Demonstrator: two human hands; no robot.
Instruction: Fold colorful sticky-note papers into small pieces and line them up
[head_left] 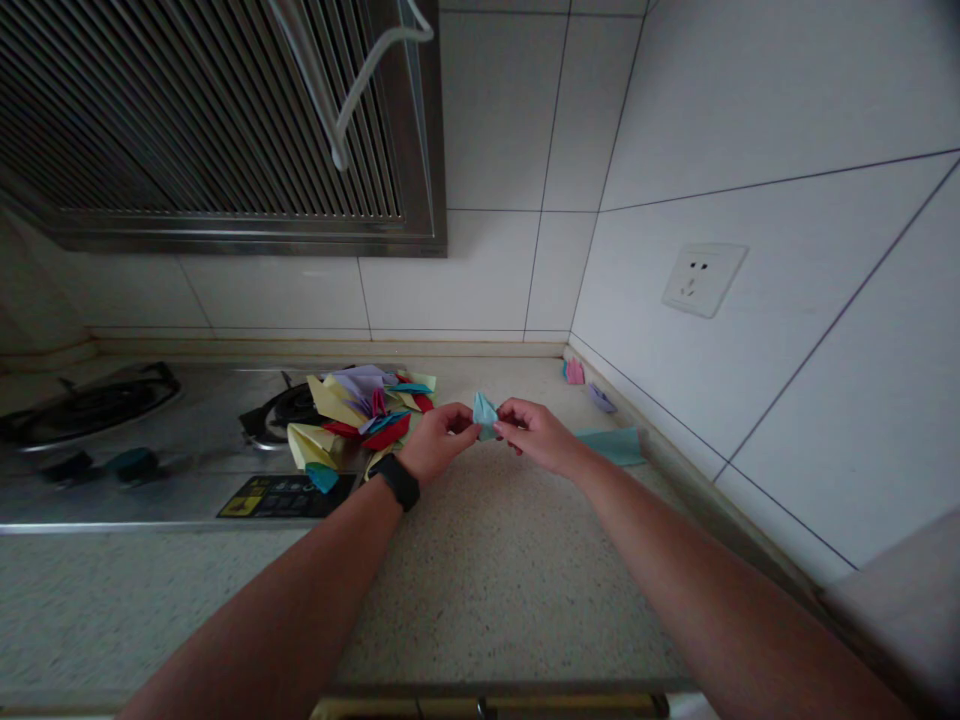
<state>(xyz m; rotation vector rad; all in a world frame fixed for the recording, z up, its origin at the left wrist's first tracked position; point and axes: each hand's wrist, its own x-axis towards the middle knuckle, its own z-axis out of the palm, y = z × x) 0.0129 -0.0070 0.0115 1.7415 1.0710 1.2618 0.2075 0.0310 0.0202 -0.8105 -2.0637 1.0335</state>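
Note:
A small light-blue piece of folded paper is held up between my two hands, over the speckled counter. My left hand pinches its left edge between thumb and fingers; a dark watch is on that wrist. On the other side, my right hand grips the paper's right edge with thumb and fingertips. Behind my right forearm lies a flat teal paper strip. Left of my left hand, a pile of folded papers in yellow, purple, red and blue rests on the stove's right burner.
A steel gas stove with two burners is set into the counter at left. Above it hangs a range hood. Small pink and purple folded papers lie along the right wall, below a socket.

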